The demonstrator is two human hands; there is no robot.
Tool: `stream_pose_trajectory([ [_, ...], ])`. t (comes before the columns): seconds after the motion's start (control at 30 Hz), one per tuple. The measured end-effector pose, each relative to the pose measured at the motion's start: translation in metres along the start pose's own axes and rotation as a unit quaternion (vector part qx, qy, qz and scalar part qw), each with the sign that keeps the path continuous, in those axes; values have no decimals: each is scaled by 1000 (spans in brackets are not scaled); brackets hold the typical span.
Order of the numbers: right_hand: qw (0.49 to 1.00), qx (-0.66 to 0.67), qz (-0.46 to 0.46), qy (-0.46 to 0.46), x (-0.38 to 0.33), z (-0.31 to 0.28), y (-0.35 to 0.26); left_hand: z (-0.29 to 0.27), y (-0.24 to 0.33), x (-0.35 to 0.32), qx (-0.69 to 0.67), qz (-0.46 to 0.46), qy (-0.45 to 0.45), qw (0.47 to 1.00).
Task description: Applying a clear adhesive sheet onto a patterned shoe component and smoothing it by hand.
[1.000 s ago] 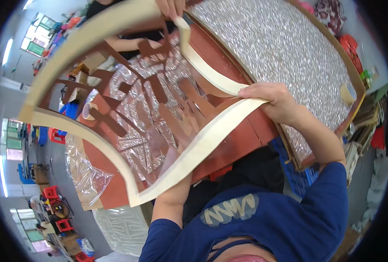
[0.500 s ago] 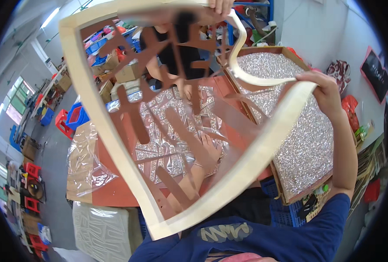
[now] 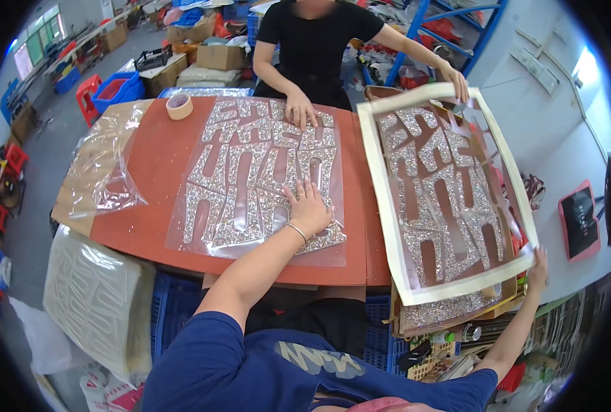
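My left hand (image 3: pixel 311 209) lies with spread fingers on a clear film sheet (image 3: pixel 257 259) bearing silvery glitter shapes (image 3: pixel 240 225), which rests on the reddish-brown table. At the right, my right hand (image 3: pixel 539 269) grips the near right corner of a cream-bordered stencil frame (image 3: pixel 470 280) with cut-out openings. The frame is held tilted over a tray of loose silvery glitter (image 3: pixel 439 314), seen through the openings. A co-worker across the table holds its far edge with one hand (image 3: pixel 455 82) and touches the sheet's far part with the other hand (image 3: pixel 300 110).
A roll of tape (image 3: pixel 179 106) sits at the table's (image 3: pixel 137 158) far left. Crumpled clear plastic (image 3: pixel 109 182) covers its left end. Below stands a stack of pale patterned sheets (image 3: pixel 89 292). Blue crates (image 3: pixel 171 309) are under the table; a blue rack (image 3: pixel 429 34) stands behind.
The stencil frame has swung from above the glitter sheet to the right, over the tray. My right hand moved with it, lower and nearer. The sheet is now uncovered; my left hand stays on it.
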State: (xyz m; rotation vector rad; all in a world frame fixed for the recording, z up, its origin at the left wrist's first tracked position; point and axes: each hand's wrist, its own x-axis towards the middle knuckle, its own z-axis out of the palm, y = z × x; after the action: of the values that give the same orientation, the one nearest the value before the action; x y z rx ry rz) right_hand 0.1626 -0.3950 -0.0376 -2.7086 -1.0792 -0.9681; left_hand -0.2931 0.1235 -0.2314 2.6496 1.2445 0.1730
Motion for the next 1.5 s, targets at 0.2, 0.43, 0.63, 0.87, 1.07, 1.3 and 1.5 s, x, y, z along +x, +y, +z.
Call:
stream_pose_trajectory([
  [0.2, 984, 144, -74, 71, 19, 8, -167, 4, 2, -3, -28, 3, 12, 1000],
  [0.43, 846, 423, -255, -199, -56, 30, -496, -3, 7, -11, -45, 19, -8, 999],
  [0.63, 837, 369, -365, -172, -65, 75, -529, 3, 6, -12, -83, 46, 0, 995],
  [0.87, 823, 441, -324, -153, -60, 88, -539, -76, -78, 8, -568, -24, 161, 807],
  [1.07, 820, 517, -185, -165, -69, 91, -536, -95, -244, -80, -194, -98, 272, 937],
  [1.3, 818, 494, -157, -250, -47, 107, -527, -68, -277, -188, -147, -121, 212, 958],
  [1.5, 835, 520, 13, -179, -45, 75, -492, -63, -286, -193, -236, -162, 278, 917],
])
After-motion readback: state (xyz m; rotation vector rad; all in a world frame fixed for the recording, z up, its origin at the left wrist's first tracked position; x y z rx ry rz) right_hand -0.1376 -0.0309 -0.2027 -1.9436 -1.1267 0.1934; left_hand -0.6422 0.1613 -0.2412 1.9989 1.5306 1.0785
